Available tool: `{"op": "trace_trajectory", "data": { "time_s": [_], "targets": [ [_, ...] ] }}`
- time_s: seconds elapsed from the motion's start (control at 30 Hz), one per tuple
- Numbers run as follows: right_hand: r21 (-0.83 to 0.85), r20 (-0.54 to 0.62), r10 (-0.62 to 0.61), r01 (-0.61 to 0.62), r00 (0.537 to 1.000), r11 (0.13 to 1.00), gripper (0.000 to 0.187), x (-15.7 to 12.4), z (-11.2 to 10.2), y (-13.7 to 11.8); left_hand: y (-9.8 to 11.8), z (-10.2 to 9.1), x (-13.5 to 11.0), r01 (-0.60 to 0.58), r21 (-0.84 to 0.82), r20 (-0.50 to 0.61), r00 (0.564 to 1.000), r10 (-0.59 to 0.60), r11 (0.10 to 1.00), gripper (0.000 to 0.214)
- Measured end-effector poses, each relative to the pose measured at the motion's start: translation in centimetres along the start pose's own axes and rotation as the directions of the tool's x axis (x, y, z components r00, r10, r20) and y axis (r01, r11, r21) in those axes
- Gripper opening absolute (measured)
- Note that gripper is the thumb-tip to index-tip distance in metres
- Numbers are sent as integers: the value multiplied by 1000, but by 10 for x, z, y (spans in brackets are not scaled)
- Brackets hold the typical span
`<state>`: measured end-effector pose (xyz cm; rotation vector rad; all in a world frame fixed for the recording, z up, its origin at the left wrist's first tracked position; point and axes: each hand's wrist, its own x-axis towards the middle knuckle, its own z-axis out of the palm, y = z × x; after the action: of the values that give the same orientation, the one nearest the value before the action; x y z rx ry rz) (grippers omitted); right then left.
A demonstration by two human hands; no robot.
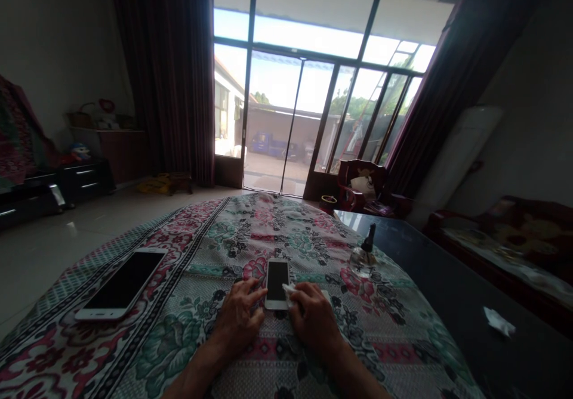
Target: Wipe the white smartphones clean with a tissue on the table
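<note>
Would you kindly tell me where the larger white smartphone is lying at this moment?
In the head view, the larger white smartphone lies on the left part of the floral cloth, left of the person's left hand.

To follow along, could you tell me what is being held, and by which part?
The right hand pinches a tissue by one end, on the phone's lower corner; the left hand touches the phone's edge.

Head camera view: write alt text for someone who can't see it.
A right hand presses a white tissue against a white smartphone lying on a floral cloth, with the left hand at the phone's other edge. A larger phone lies to the left, a glass bottle to the right, and glass doors stand ahead.
</note>
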<state>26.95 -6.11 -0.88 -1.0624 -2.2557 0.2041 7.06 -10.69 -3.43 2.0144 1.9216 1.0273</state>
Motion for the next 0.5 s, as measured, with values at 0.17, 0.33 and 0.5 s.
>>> {"op": "trace_trajectory", "data": {
  "time_s": [0.17, 0.33, 0.5],
  "targets": [
    [22, -9, -119, 120, 993, 993, 21, 0, 4, -9, -2, 2, 1, 0, -17, -27, 1000, 0, 1000, 32],
    [45, 40, -153, 151, 987, 987, 20, 1, 7, -15, -2, 2, 3, 25, 1, -4, 1000, -25, 1000, 31],
    [-29, 41, -14, 15, 999, 999, 22, 4, 8, -8, -1, 2, 3, 46, 9, 10, 999, -46, 999, 32]
  ]
}}
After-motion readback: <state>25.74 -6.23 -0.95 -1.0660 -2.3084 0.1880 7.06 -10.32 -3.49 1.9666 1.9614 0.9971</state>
